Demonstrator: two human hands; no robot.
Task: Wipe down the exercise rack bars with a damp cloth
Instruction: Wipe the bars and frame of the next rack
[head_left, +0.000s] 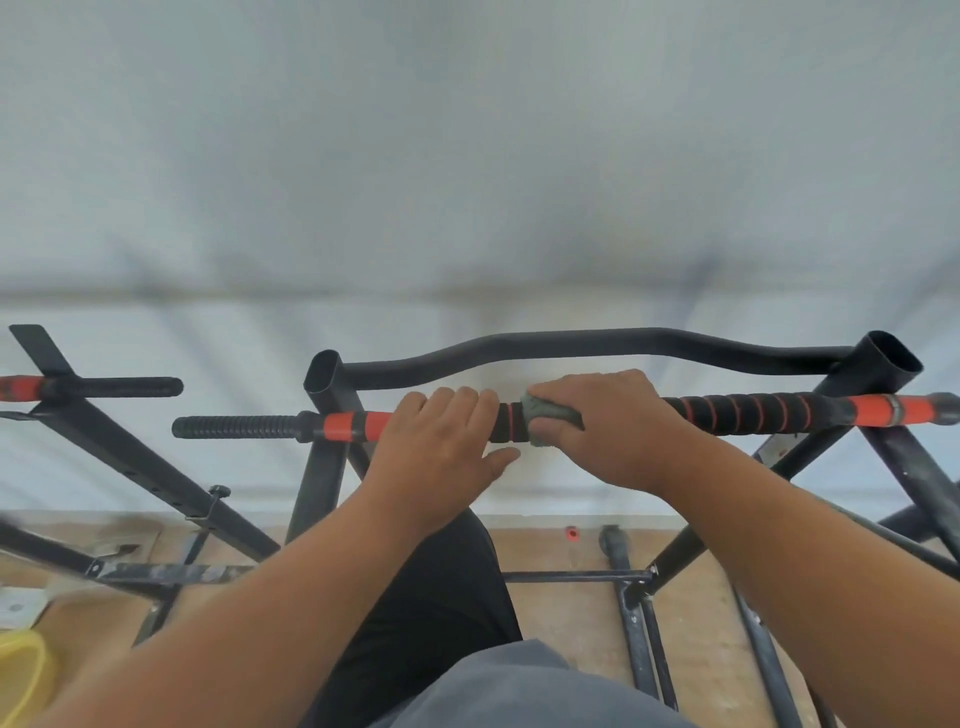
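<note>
A black bar with orange bands and a spiral-wrapped grip (743, 410) runs across the middle of the view, resting on the black exercise rack (324, 395). My left hand (441, 441) lies over the bar just right of an orange band, fingers curled over its top. My right hand (608, 426) wraps the bar beside it, pressing a grey-green cloth (545, 415) around the bar. A curved black rack bar (571, 345) runs behind, joining the two open-topped uprights.
A second orange-and-black bar (93, 387) sits on another rack frame at the left. Slanted black legs and cross braces (576, 576) stand on the tan floor below. A yellow object (21, 670) shows at the bottom left. A white wall is close behind.
</note>
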